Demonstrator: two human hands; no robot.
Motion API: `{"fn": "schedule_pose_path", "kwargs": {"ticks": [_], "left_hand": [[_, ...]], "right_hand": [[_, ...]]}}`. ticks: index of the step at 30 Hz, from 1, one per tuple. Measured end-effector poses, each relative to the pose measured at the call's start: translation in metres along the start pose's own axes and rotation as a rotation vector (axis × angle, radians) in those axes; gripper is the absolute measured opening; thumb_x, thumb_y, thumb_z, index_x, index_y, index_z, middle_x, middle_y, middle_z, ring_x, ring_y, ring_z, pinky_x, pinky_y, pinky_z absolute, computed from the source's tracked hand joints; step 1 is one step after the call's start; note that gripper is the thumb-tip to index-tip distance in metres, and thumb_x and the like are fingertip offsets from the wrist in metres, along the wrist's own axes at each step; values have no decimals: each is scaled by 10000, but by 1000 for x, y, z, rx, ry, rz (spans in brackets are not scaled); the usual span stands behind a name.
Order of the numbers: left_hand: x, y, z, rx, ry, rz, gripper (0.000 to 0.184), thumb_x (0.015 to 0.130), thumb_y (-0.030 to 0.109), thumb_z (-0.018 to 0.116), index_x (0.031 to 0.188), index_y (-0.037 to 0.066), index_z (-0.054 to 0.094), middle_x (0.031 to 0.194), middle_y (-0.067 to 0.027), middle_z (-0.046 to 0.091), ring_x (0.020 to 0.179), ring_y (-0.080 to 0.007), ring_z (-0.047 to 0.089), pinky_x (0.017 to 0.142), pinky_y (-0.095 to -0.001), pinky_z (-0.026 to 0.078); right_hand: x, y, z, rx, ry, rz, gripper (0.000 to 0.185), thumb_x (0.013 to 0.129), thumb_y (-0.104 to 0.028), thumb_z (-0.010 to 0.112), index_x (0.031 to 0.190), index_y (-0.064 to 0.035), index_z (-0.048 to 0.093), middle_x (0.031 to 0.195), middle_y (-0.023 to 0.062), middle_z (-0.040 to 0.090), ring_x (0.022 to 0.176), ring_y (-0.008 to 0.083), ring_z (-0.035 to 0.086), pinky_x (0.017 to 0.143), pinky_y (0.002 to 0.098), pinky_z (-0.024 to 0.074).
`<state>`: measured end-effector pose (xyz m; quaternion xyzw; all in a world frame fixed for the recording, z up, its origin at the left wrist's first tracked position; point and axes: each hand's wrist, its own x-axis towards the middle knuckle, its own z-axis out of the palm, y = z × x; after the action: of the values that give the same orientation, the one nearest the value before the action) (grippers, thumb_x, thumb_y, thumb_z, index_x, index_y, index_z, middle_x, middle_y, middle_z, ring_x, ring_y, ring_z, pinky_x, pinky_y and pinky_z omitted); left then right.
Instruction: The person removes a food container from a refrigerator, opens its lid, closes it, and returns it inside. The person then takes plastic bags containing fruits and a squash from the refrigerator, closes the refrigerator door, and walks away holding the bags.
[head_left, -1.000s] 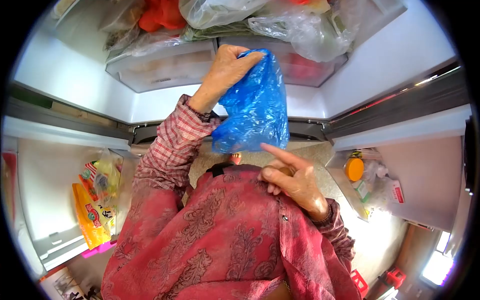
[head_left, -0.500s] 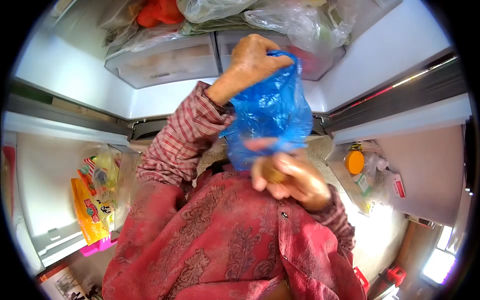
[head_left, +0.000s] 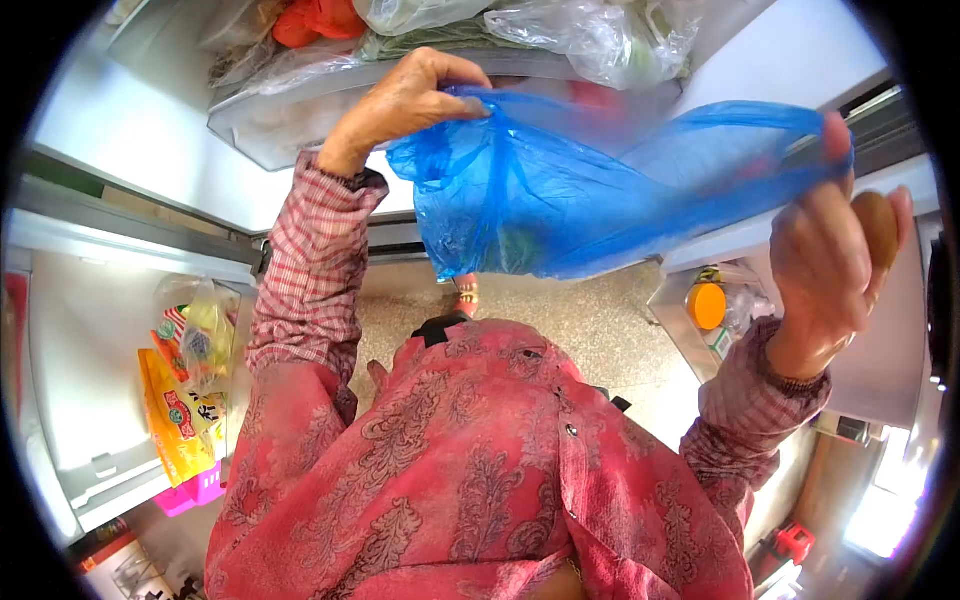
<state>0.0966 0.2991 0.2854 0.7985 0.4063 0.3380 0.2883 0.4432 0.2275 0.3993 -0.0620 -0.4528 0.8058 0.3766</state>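
A thin blue plastic bag (head_left: 560,200) is stretched sideways between my two hands. My left hand (head_left: 405,105) pinches its rim at the left, in front of the fridge drawers. At the far right, my right hand (head_left: 822,260) has a finger hooked through the bag's other end, pulling it taut. The same right hand also clasps a smooth brown oval thing (head_left: 877,228) against its palm; its kind is not clear. A dim greenish patch shows through the lower part of the bag, too blurred to name.
Before me is an open fridge with drawers (head_left: 300,120) and plastic-wrapped produce (head_left: 590,40). The left door (head_left: 100,350) holds a yellow packet (head_left: 175,415); the right door's bin has an orange-lidded jar (head_left: 706,306). A pink basket (head_left: 190,492) stands at lower left.
My right hand has swung up and far right from near my chest, keeping the brown oval thing and drawing the bag out wide. My left hand has shifted left, still gripping the rim.
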Motion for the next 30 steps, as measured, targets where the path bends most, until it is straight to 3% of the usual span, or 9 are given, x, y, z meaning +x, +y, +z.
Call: {"fn": "schedule_pose_path", "kwargs": {"ticks": [6,8,10,12,14,18,24,26,30], "left_hand": [[-55,7,-25,111,20,-30,206,765,133,666,870,-41,632,706,-77,624,658,-120,563,606,-280,460],[-72,8,-26,292,189,19,186,782,132,651,870,-32,641,731,-77,633,664,-117,565,593,-278,453],[-81,21,-26,289,192,-116,157,801,110,647,878,-27,653,772,-71,651,708,-111,588,626,-261,466],[-80,50,-20,-102,287,-83,124,816,71,634,879,-32,658,794,-60,665,751,-106,601,676,-243,475],[-71,84,-4,-403,210,48,144,830,74,605,876,-49,664,855,-109,669,827,-174,629,749,-276,481],[-59,120,36,-522,-194,120,133,847,42,567,912,-31,656,864,-103,665,806,-160,624,725,-288,487],[-47,112,90,-621,53,-57,120,859,-4,540,928,-23,636,792,-59,622,723,-126,594,660,-250,473],[-45,129,82,-494,152,104,126,853,0,545,929,-16,644,789,-77,624,720,-119,591,660,-244,471],[-21,113,110,-415,52,331,158,838,55,568,940,-42,641,780,-116,634,705,-157,595,655,-271,472]], "right_hand": [[14,10,7,51,19,76,590,996,-324,391,1408,58,214,678,101,539,398,92,493,389,145,443],[16,18,15,106,68,90,601,997,-326,387,1410,66,196,651,97,508,383,89,454,370,162,422],[18,25,20,93,89,82,618,999,-352,366,1408,77,192,636,87,504,382,82,447,359,157,394],[21,34,26,89,104,85,645,998,-386,345,1406,88,187,616,82,516,376,75,440,349,152,366],[23,41,29,-5,46,90,678,989,-416,346,1405,94,186,580,74,547,358,74,439,346,149,356],[20,45,37,-28,1,94,714,973,-438,364,1398,109,188,561,81,586,340,81,464,335,147,353],[0,50,36,6,-1,38,743,970,-427,385,1391,133,140,590,149,600,337,112,496,361,167,433],[-9,50,35,69,20,61,748,971,-418,394,1387,141,122,591,181,589,354,137,527,384,177,475],[-18,51,34,161,86,71,741,968,-408,410,1385,141,139,600,194,564,374,160,532,392,187,481]]}}
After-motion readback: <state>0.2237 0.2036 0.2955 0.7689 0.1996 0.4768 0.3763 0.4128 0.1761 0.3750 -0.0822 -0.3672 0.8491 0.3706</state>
